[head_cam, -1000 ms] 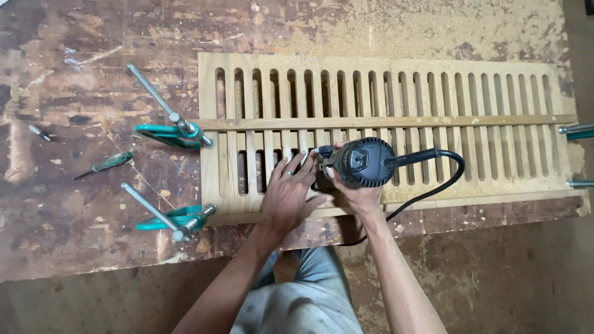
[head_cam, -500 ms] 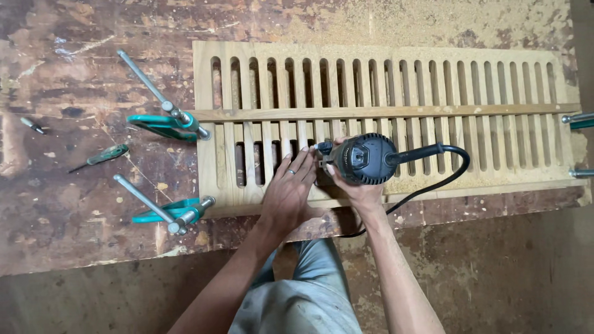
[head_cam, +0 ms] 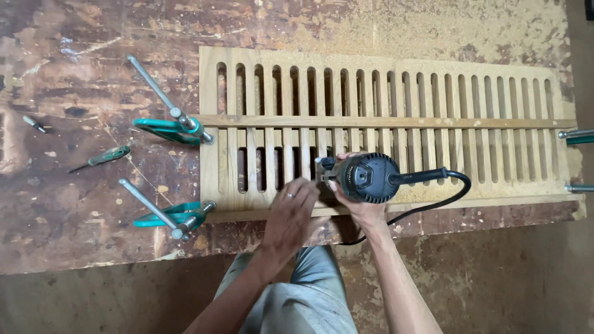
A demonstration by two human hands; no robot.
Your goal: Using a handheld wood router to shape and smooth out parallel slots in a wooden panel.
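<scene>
A long slotted wooden panel (head_cam: 470, 99) lies flat on a worn workbench (head_cam: 74, 80), with a thin wooden strip (head_cam: 433, 123) laid along its middle. My right hand (head_cam: 362, 207) grips a dark corded power router (head_cam: 368, 177) that stands on the panel's near row of slots. Its black cord (head_cam: 455, 185) loops off to the right and back under the bench edge. My left hand (head_cam: 291, 213) rests flat on the panel's near edge, just left of the tool, fingers spread, holding nothing.
Two green-handled bar clamps (head_cam: 170, 127) (head_cam: 164, 213) pin the panel's left end to the bench; parts of two more clamps (head_cam: 575, 136) show at the right end. A green screwdriver (head_cam: 102, 158) and a small bit (head_cam: 34, 124) lie at left. Sawdust covers the far bench.
The view has shifted slightly. My left hand has slid a little toward me along the panel's near edge. The router stays in about the same spot.
</scene>
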